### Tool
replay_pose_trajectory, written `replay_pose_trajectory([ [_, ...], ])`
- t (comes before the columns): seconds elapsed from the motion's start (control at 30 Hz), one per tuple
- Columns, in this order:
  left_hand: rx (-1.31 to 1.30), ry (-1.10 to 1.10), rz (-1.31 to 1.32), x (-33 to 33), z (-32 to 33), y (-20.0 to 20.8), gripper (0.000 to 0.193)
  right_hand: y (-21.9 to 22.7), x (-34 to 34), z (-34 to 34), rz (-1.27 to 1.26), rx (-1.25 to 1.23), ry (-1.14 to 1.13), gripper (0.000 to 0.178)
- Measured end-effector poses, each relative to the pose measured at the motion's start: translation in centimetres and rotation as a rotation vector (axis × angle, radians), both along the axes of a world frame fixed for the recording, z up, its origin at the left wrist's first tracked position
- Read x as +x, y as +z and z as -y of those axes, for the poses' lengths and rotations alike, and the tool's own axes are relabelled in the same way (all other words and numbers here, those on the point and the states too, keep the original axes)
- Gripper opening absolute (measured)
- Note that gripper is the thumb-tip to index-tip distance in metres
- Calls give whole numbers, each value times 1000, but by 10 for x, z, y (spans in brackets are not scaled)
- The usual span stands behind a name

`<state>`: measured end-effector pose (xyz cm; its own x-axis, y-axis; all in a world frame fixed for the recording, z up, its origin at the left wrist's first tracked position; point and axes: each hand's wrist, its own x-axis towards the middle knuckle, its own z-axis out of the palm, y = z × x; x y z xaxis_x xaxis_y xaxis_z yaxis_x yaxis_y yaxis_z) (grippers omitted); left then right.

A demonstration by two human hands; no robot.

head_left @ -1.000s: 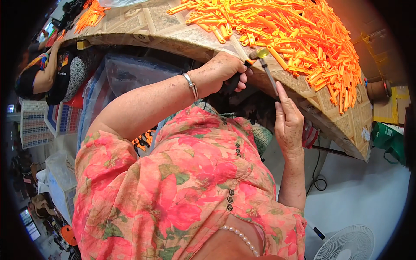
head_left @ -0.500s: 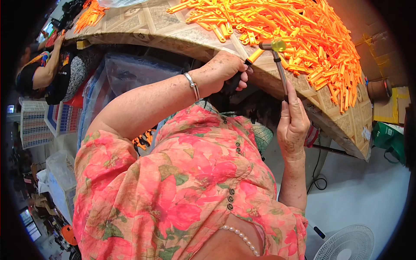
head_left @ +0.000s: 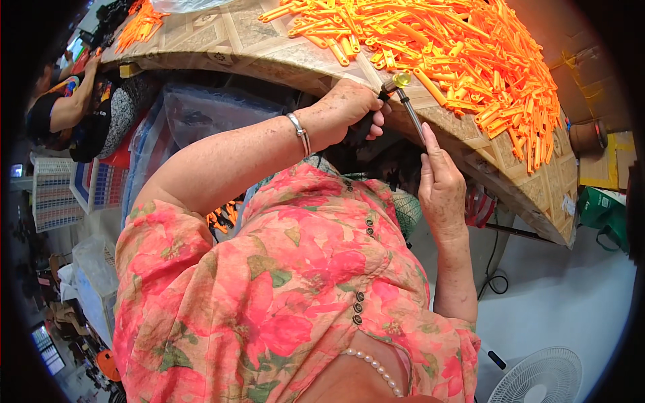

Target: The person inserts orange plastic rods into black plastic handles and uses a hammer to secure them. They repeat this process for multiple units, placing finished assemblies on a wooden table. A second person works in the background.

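Observation:
My right hand (head_left: pixel 443 191) grips a small hammer (head_left: pixel 411 113) with a slim metal shaft, the index finger stretched along it. Its head, with a translucent yellow face, is up against the fingertips of my left hand (head_left: pixel 346 111). That left hand is closed round a black piece (head_left: pixel 363 126), partly hidden by the fingers, at the table's near edge. Whether the hammer touches the piece cannot be made out. Just right of the hammer head, a loose orange plastic piece (head_left: pixel 430 86) lies at the edge of a big pile of orange plastic pieces (head_left: pixel 497 74).
The table (head_left: pixel 222 50) has a wood-patterned cover and a curved near edge. A smaller orange heap (head_left: pixel 140 27) lies at far left, near another person's arm (head_left: pixel 80 94). Plastic crates (head_left: pixel 57 195) stand left, a green bag (head_left: pixel 601 215) right, and a white fan (head_left: pixel 537 379) lower right.
The hammer and my right hand have moved left, bringing the head to my left fingertips. An orange piece that stuck out there no longer shows. My left hand has stayed in place.

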<state>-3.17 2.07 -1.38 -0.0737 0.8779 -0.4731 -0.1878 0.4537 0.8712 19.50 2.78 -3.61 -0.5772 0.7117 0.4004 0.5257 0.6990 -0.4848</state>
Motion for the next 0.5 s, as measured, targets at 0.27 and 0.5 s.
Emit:
replay_pose_trajectory([
  [0.27,3,27,18,0,1,-3,21,23,-2,2,-122,68,17,59],
  [0.5,21,29,24,1,0,-2,23,10,0,-1,-28,15,35,58],
])
